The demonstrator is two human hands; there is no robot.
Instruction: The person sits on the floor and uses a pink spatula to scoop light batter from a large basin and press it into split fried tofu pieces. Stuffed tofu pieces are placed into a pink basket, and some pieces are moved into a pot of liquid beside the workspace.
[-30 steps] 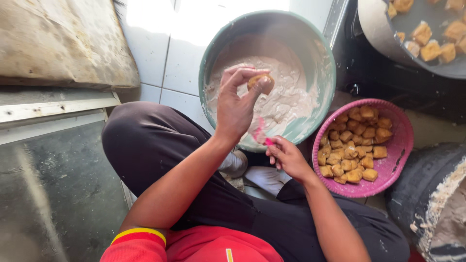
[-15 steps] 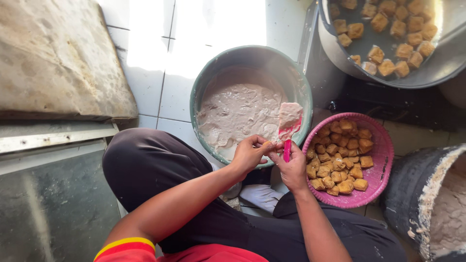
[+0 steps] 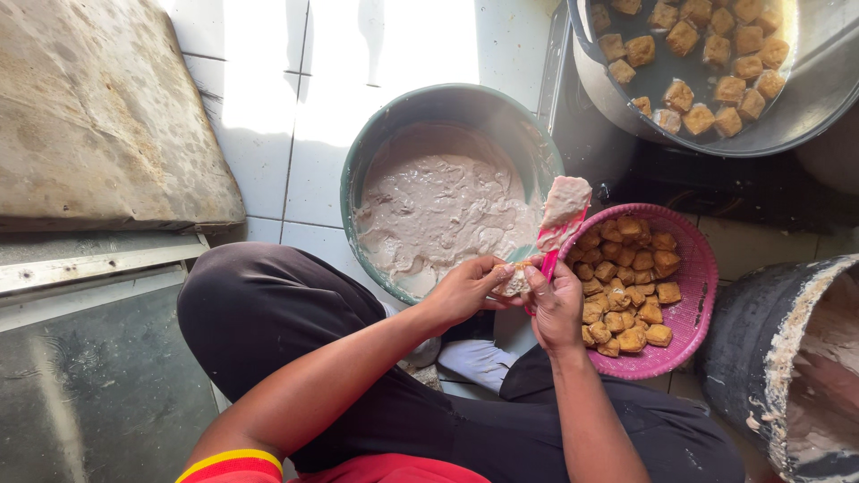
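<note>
Left hand [image 3: 465,291] is now down at the near rim of the batter bowl [image 3: 376,152], fingers closed around a tofu piece [image 3: 513,283]. A second ago that hand was up over the batter, pinching a piece above the middle of the bowl; half a second ago it had already dropped toward the lap. So the piece has come out of the bowl area and sits between both hands.

Right hand [image 3: 555,304] is clenched on the pink handle of a spatula [image 3: 562,207], blade up and loaded with pale paste. Earlier the hand was low beside the pink basket [image 3: 698,268] with little of the tool showing; now the blade stands clear above the knuckles, right beside the tofu.

Read: hands have converged, paste-laden blade and tofu touching or nearly so; looks like the filling step on this piece, though the contact itself is hidden by fingers.

Basket of fried tofu is just right of the hands, unchanged. The pan [image 3: 805,116] of frying pieces is well apart, top right.
</note>
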